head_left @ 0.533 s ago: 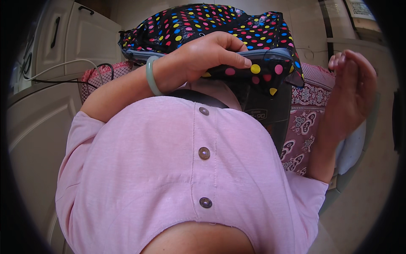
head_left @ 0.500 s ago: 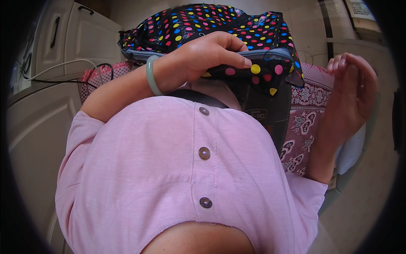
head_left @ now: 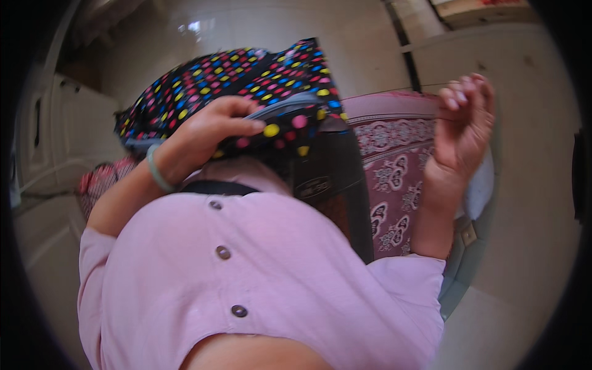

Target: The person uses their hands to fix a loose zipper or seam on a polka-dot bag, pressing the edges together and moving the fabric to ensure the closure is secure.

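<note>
A black bag (head_left: 203, 89) with multicoloured polka dots lies across my lap, its grey-blue zipper (head_left: 283, 105) along the near edge. My left hand (head_left: 213, 126), with a pale green bangle (head_left: 158, 169) on the wrist, grips that edge between thumb and fingers beside the zipper. Away from the bag, on the right, my right hand (head_left: 464, 126) is raised with its fingers curled in toward the thumb. What those fingers pinch, if anything, is too small to make out.
Beneath the bag and to its right spreads a pink patterned cloth (head_left: 394, 179). A dark panel (head_left: 336, 185) lies between cloth and bag. White cabinets (head_left: 80, 117) stand at the left. Pale floor tiles (head_left: 185, 31) show beyond the bag.
The whole view has swung, so bag and hands appear further left and the bag lower. My left hand keeps its grip on the bag's edge; my right hand stays raised with curled fingers.
</note>
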A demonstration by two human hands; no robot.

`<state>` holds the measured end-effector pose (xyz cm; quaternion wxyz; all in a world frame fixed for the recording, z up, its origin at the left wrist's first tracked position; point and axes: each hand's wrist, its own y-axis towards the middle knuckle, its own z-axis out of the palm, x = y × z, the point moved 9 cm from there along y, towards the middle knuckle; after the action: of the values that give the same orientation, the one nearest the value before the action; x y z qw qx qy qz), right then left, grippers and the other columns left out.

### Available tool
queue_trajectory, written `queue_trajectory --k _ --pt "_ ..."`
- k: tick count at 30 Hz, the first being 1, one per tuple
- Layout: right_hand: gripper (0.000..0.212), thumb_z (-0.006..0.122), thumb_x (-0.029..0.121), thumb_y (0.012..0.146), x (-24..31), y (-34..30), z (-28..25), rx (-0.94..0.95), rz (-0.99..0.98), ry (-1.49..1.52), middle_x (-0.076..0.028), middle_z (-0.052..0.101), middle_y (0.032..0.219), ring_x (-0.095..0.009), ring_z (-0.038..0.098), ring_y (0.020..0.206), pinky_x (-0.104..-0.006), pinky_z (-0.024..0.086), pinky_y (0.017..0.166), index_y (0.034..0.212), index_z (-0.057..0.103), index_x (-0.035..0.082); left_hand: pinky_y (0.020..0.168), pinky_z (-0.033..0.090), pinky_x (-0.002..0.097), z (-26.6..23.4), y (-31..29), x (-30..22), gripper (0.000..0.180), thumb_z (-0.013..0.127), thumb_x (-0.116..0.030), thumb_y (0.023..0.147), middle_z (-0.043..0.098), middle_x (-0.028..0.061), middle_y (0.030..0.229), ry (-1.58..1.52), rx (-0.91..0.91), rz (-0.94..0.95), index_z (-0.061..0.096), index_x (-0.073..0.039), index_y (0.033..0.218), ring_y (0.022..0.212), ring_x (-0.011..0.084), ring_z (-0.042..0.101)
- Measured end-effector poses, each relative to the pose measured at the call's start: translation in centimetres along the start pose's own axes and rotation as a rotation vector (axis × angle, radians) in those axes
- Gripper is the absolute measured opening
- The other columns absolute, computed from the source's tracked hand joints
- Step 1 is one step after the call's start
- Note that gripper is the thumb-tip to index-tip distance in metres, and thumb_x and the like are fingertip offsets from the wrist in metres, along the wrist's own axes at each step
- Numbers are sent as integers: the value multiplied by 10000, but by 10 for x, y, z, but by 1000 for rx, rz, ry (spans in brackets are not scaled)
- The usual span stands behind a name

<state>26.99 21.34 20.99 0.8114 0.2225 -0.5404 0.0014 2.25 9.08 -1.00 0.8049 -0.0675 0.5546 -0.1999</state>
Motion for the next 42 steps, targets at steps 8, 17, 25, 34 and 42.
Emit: queue_trajectory --k 8,17,25,34,42 --pt "143 605 71 944 -25 -13 -78 -343 168 -88 -57 626 891 -122 612 764 -264 574 716 1061 627 -9 733 407 197 11 5 -1 161 727 -149 815 608 -27 822 -28 83 -26 664 -39 916 788 51 526" --pt "145 604 71 944 -21 -14 -64 -176 106 -242 -92 659 893 -130 625 753 -259 592 713 1064 660 13 685 421 193 5 6 4 199 752 -139 804 617 -29 839 -12 104 30 668 -39 954 759 49 540" --pt "191 544 -12 941 -83 -72 77 505 253 -807 -50 604 775 -125 587 673 -254 485 631 1088 664 10 753 428 200 6 6 4 184 741 -118 822 647 -22 871 -22 119 55 680 -45 979 796 55 561" --pt "143 601 16 877 -112 -82 116 824 27 -1079 -164 619 795 -330 619 647 -368 480 583 1018 603 39 685 440 180 10 5 0 208 722 -109 830 660 -8 895 -75 132 64 670 -34 1017 771 45 564" --pt "181 605 -14 819 -115 -84 123 925 -38 -1145 -166 605 785 -357 620 714 -406 483 607 991 587 39 712 448 181 10 3 4 201 728 -76 814 662 -10 901 -149 171 10 678 -41 1006 793 50 576"
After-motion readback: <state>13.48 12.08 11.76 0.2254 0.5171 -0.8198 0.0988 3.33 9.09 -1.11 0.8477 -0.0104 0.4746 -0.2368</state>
